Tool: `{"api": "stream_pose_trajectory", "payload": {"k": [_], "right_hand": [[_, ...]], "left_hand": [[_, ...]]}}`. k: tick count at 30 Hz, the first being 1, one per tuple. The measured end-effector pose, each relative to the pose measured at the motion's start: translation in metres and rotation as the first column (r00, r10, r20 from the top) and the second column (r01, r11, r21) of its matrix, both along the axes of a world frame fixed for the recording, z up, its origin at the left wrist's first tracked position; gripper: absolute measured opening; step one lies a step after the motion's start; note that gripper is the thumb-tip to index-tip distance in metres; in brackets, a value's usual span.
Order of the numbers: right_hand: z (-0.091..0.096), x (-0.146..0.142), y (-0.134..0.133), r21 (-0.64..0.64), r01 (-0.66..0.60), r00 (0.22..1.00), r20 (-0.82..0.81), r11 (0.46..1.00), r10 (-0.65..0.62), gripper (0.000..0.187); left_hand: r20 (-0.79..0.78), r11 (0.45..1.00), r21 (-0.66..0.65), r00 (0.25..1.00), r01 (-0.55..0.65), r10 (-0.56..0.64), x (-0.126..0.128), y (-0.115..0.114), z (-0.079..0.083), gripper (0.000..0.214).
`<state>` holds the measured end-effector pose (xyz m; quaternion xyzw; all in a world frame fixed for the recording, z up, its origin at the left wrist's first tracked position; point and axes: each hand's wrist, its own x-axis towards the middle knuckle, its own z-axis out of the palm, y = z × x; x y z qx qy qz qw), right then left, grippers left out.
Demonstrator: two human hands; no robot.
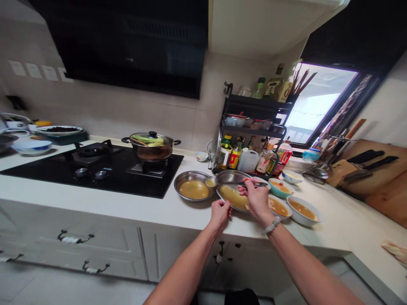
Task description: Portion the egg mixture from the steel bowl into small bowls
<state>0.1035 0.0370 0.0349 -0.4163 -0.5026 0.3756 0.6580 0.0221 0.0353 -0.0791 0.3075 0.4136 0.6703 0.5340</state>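
Note:
My right hand (255, 198) is closed around the dark handle of a ladle. The ladle's scoop (210, 182) holds yellowish liquid and hangs over the right rim of a metal basin (181, 180), which has the same kind of liquid in it. Below, my left hand (221, 213) has its fingers closed on the near rim of a second metal basin (231, 175), which looks tilted, with liquid pooled toward the front. Bowls with brownish liquid stand by my right hand: a white bowl (305, 220), another partly behind my wrist, and a green bowl (273, 188).
A lidded pot (152, 153) sits on the black gas stove (140, 186) to the left. Behind the basins stands a black rack (254, 129) with several sauce bottles. Knives (377, 160) and a wooden board (381, 186) are at right. A plate and bowl (32, 148) stand far left.

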Motion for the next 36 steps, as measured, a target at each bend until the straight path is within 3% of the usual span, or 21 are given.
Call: {"api": "stream_pose_trajectory", "payload": {"k": [3,7,9,11,17,23,29,36], "right_hand": [[-0.01,-0.014,-0.005,0.11,-0.081,0.976,0.212,0.991,0.057,0.025],[-0.018,-0.015,-0.02,0.29,-0.233,0.865,0.499,0.928,0.061,0.022],[-0.019,-0.008,-0.025,0.39,-0.279,0.823,0.568,0.878,0.009,0.019],[-0.019,0.003,-0.027,0.433,-0.269,0.822,0.569,0.86,-0.029,0.018],[-0.019,0.062,-0.021,0.276,0.033,0.868,0.469,0.961,-0.165,0.029],[-0.017,0.113,-0.034,0.102,0.157,0.875,0.447,0.982,-0.186,0.037],[-0.026,0.109,-0.04,-0.013,0.124,0.942,0.316,0.992,-0.113,0.035],[-0.03,0.096,-0.029,-0.146,0.165,0.986,-0.009,0.975,-0.169,0.029]], "left_hand": [[-0.013,1.0,0.011,1.0,0.009,-0.008,0.0,0.0,-0.001,0.032],[-0.035,0.998,0.057,0.999,0.01,-0.008,0.0,0.0,-0.002,0.035],[-0.025,0.998,0.064,1.0,0.015,-0.014,0.0,0.0,-0.002,0.034],[-0.022,0.999,0.042,1.0,0.017,-0.016,-0.001,-0.001,-0.001,0.033],[-0.01,1.0,-0.022,1.0,0.005,-0.005,-0.002,-0.004,0.005,0.03],[-0.003,1.0,-0.005,1.0,0.008,-0.009,-0.002,-0.004,0.004,0.028],[-0.018,1.0,0.022,1.0,0.01,-0.01,-0.003,-0.003,0.002,0.029],[-0.019,1.0,0.019,1.0,0.009,-0.009,-0.002,-0.003,0.003,0.029]]}}
